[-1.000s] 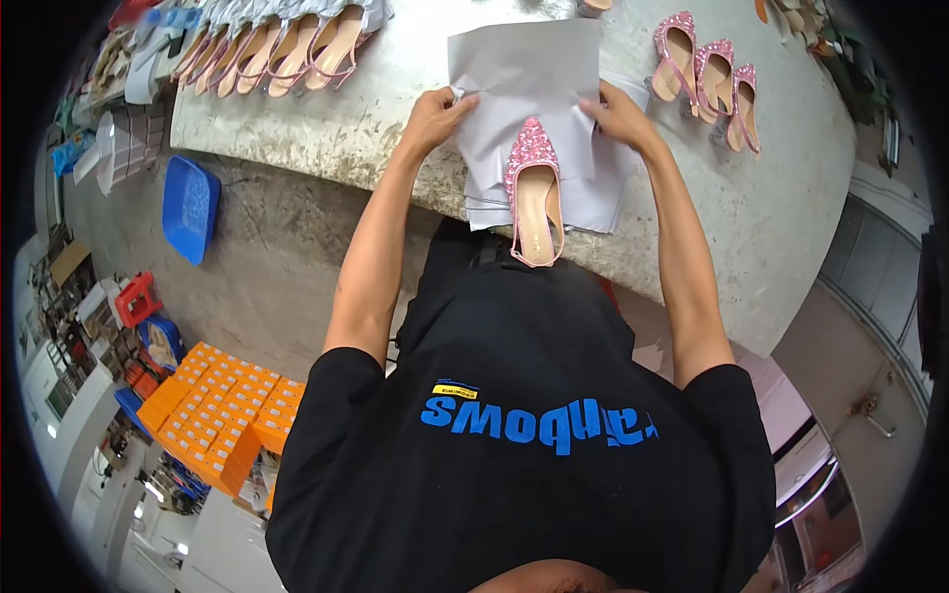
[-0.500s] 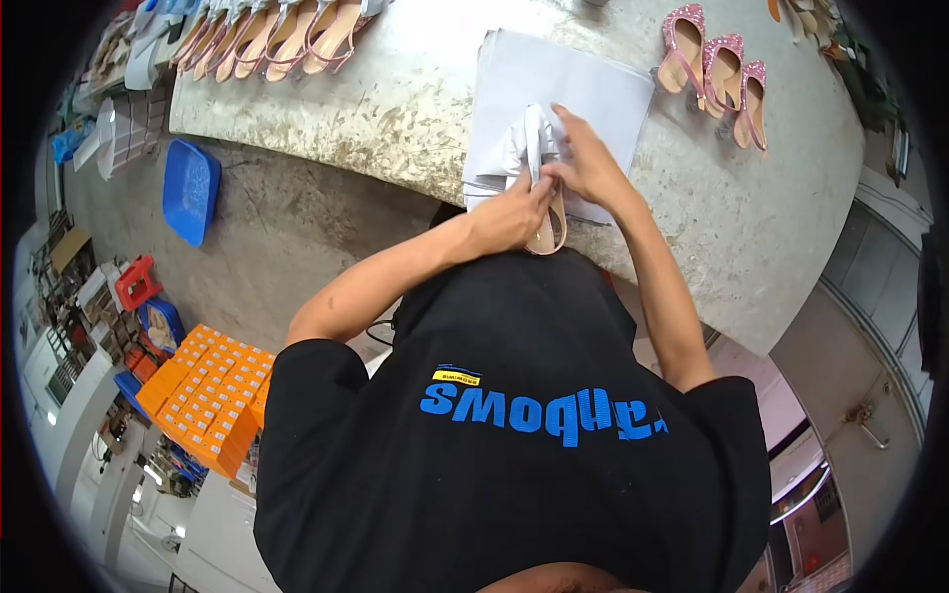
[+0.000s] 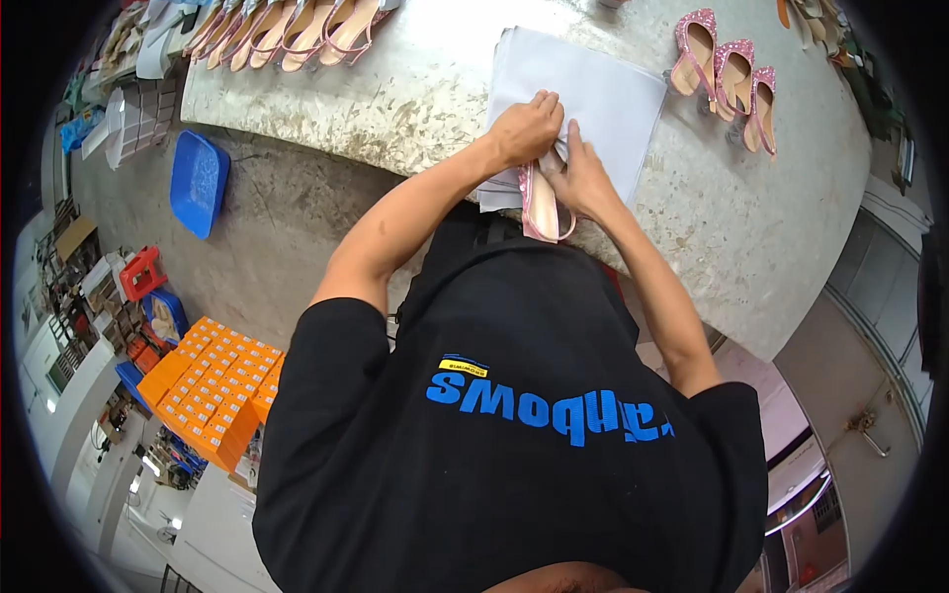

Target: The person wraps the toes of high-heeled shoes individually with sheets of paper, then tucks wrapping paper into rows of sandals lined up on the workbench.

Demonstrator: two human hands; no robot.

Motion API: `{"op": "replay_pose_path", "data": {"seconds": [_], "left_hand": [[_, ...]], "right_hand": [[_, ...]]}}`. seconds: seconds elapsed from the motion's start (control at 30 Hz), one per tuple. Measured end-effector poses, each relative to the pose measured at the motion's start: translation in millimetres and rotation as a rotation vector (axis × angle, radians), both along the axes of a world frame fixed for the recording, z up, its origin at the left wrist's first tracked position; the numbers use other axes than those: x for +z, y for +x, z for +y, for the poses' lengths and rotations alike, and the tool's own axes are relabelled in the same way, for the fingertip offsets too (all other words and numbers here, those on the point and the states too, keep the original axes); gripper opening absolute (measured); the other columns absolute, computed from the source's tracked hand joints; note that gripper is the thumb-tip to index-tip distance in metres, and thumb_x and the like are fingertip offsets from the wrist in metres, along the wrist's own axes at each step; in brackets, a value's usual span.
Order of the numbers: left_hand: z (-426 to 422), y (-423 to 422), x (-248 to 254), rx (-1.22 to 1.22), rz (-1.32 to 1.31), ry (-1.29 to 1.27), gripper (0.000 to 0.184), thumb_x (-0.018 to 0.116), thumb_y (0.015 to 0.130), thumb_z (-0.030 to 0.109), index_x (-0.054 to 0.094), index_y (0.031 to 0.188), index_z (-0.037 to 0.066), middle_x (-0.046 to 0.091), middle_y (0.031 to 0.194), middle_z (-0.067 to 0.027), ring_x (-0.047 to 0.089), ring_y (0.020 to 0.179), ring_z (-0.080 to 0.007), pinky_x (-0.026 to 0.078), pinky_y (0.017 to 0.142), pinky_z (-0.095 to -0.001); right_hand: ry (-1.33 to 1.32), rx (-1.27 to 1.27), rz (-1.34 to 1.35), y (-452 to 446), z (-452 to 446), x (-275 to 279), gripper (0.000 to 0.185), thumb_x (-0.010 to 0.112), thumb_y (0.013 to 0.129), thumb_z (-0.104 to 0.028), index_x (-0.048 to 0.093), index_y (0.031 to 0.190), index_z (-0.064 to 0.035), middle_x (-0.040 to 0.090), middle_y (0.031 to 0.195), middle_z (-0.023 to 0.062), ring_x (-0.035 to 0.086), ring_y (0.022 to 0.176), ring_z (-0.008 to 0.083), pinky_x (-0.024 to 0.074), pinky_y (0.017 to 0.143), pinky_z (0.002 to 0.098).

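Note:
A pink glitter slingback shoe (image 3: 541,206) lies at the table's front edge, its toe pointing away and covered by my hands. My left hand (image 3: 530,127) is closed over the toe end, where a little crumpled paper shows. Against the shoe's right side rests my right hand (image 3: 579,175), its index finger stretched out and its thumb near the toe. What lies between the fingers is mostly hidden. Beneath both hands is a stack of white paper sheets (image 3: 603,89).
Three pink glitter shoes (image 3: 734,77) stand to the right on the worn table (image 3: 415,99). At the back left is a row of several similar shoes (image 3: 306,35). A blue bin (image 3: 200,183) and stacked orange boxes (image 3: 213,381) are on the left.
The top sheet has been crumpled round the shoe's toe. Both hands have come together from the sheet's sides, and my left hand has since shifted forward over the toe.

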State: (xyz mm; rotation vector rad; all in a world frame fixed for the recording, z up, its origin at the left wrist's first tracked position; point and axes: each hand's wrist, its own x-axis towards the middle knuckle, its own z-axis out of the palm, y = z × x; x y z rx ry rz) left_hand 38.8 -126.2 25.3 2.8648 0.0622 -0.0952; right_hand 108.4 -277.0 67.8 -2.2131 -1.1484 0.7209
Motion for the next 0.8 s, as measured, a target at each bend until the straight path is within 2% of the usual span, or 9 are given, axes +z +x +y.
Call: {"op": "replay_pose_path", "data": {"seconds": [0.13, 0.17, 0.33, 0.47, 0.5, 0.63, 0.7, 0.73, 0.8], "left_hand": [[8, 5, 8, 0.116, 0.037, -0.361, 0.074, 0.057, 0.079, 0.002, 0.029, 0.146, -0.01, 0.041, 0.145, -0.0302, 0.059, 0.115, -0.0437, 0.054, 0.092, -0.0373], [7, 3, 11, 0.11, 0.04, -0.357, 0.074, 0.057, 0.079, 0.002, 0.029, 0.146, -0.01, 0.041, 0.145, -0.0302, 0.059, 0.115, -0.0437, 0.054, 0.092, -0.0373], [-8, -25, 37, 0.308, -0.38, -0.252, 0.07, 0.056, 0.079, 0.002, 0.032, 0.143, -0.012, 0.046, 0.134, -0.0344, 0.057, 0.116, -0.0455, 0.056, 0.086, -0.0377], [23, -28, 93, 0.526, 0.075, -0.57, 0.072, 0.059, 0.082, 0.007, 0.028, 0.145, -0.012, 0.039, 0.143, -0.0341, 0.047, 0.128, -0.0469, 0.048, 0.101, -0.0425], [42, -26, 88, 0.544, 0.05, -0.553, 0.072, 0.059, 0.082, 0.007, 0.028, 0.145, -0.012, 0.039, 0.143, -0.0341, 0.047, 0.128, -0.0469, 0.048, 0.101, -0.0425], [121, -22, 57, 0.49, -0.283, -0.591, 0.074, 0.062, 0.086, 0.008, 0.026, 0.149, -0.008, 0.044, 0.143, -0.0265, 0.049, 0.127, -0.0389, 0.043, 0.104, -0.0413], [147, -28, 73, 0.598, -0.516, -0.239, 0.06, 0.061, 0.09, 0.007, 0.038, 0.143, -0.005, 0.052, 0.132, -0.0237, 0.055, 0.119, -0.0326, 0.045, 0.099, -0.0386], [157, -35, 91, 0.591, -0.518, -0.24, 0.06, 0.061, 0.09, 0.007, 0.038, 0.143, -0.005, 0.052, 0.132, -0.0237, 0.055, 0.119, -0.0326, 0.045, 0.099, -0.0386], [164, -56, 126, 0.847, -0.839, -0.251, 0.044, 0.058, 0.091, 0.002, 0.048, 0.134, -0.004, 0.056, 0.123, -0.0191, 0.056, 0.11, -0.0271, 0.046, 0.095, -0.0366]], "right_hand": [[-0.314, -0.161, 0.083, 0, 14, 0, 0.051, 0.055, 0.093, -0.017, 0.039, 0.133, 0.0082, 0.064, 0.087, 0.0292, 0.064, 0.078, 0.0446, 0.0515, 0.072, 0.0493], [-0.31, -0.167, 0.086, 1, 16, 1, 0.051, 0.055, 0.093, -0.017, 0.039, 0.133, 0.0082, 0.064, 0.087, 0.0292, 0.064, 0.078, 0.0446, 0.0515, 0.072, 0.0493], [-0.329, -0.04, 0.022, 13, 39, 19, 0.059, 0.05, 0.094, -0.015, 0.028, 0.142, 0.0128, 0.065, 0.089, 0.0343, 0.067, 0.08, 0.0455, 0.0537, 0.07, 0.0491], [-0.162, -0.298, 0.427, -6, 56, 82, 0.063, 0.051, 0.096, -0.016, 0.027, 0.149, 0.0086, 0.063, 0.112, 0.0329, 0.067, 0.095, 0.0397, 0.0539, 0.081, 0.0403], [-0.142, -0.271, 0.414, -9, 69, 77, 0.063, 0.051, 0.096, -0.016, 0.027, 0.149, 0.0086, 0.063, 0.112, 0.0329, 0.067, 0.095, 0.0397, 0.0539, 0.081, 0.0403], [0.324, -0.404, 0.547, -40, 105, 24, 0.052, 0.041, 0.096, -0.007, 0.034, 0.145, 0.0084, 0.062, 0.122, 0.0299, 0.066, 0.099, 0.0401, 0.0515, 0.081, 0.0426], [0.274, -0.413, 0.514, -29, 154, 19, 0.05, 0.041, 0.092, -0.003, 0.038, 0.141, 0.0079, 0.063, 0.117, 0.0282, 0.066, 0.098, 0.0395, 0.0516, 0.082, 0.0427], [0.202, -0.418, 0.482, -24, 183, 22, 0.05, 0.042, 0.09, 0.0, 0.041, 0.139, 0.0077, 0.065, 0.112, 0.0268, 0.066, 0.096, 0.0397, 0.0517, 0.08, 0.0435], [0.049, -0.413, 0.407, -14, 244, 25, 0.049, 0.042, 0.086, 0.002, 0.043, 0.135, 0.0077, 0.067, 0.1, 0.0245, 0.066, 0.088, 0.0408, 0.052, 0.076, 0.0458]]}}
